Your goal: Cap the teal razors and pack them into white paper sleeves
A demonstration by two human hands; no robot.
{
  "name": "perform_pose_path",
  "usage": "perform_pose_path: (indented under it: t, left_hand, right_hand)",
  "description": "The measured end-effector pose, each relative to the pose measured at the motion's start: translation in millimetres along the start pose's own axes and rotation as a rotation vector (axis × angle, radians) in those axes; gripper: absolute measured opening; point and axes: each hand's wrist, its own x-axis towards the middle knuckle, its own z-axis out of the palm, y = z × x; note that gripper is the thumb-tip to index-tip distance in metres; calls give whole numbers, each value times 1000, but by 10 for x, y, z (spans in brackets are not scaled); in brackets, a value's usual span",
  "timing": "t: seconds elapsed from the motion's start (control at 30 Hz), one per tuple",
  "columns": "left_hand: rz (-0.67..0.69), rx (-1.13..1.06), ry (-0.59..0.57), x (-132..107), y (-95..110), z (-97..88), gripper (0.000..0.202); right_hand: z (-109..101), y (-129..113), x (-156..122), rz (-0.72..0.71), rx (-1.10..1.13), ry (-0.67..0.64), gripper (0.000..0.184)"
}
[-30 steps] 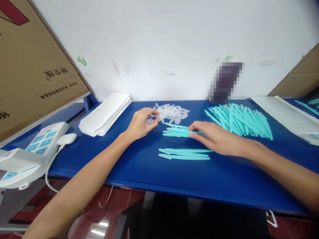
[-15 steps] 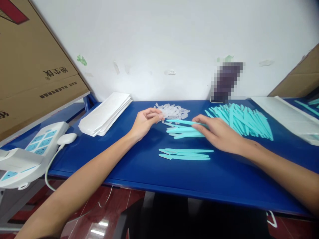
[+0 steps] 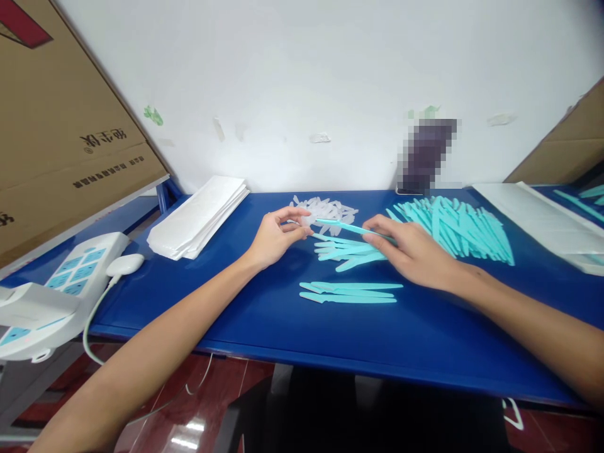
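Observation:
My right hand [image 3: 411,253] grips one thin teal razor-like stick [image 3: 346,227], lifted off the blue table [image 3: 264,314] with its tip pointing left. My left hand [image 3: 274,236] pinches a small clear plastic cap [image 3: 296,221] right at that tip. Just behind lies a heap of clear caps [image 3: 325,209]. Under the held stick a few loose teal sticks [image 3: 349,253] lie fanned out. Nearer to me, three teal sticks [image 3: 349,292] lie side by side in a neat row.
A big pile of teal sticks [image 3: 453,223] lies at the back right. A stack of white sleeves [image 3: 198,217] sits back left, more white sheets [image 3: 542,223] far right. A white device with a cable [image 3: 56,289] and a cardboard box [image 3: 61,126] stand to the left.
My right hand picked one teal stick out of the loose group and raised it. My left hand left the cap heap with a cap and met the stick's tip.

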Motion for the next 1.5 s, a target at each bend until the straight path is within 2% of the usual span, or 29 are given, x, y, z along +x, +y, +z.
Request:
perform_pose_path:
  t: [0.37,0.83,0.97,1.1,1.27,1.33,1.5]
  left_hand:
    - [80,70,20,22,-10,-33,39]
    - [107,13,68,29,-49,-27,35]
    - [103,10,13,-3,-28,22,35]
    - [100,13,-84,-55,-12,101,36]
    - [134,262,-130,-59,9,127,24]
    - [131,287,-88,-35,10,111,19]
    - [73,173,173,34,-25,15,20]
  right_hand:
    - [-8,-15,0,-9,-8,-14,34]
    - [-74,-58,-3,28,28,-17,34]
    - [-45,-97,-9,11,28,-13,34]
    - [21,-135,-13,-26,25,-72,33]
    - [31,-86,-1,-30,-83,-109,33]
    - [11,-41,9,-14,-109,-114,36]
    - [-53,45,31,27,-69,-14,41]
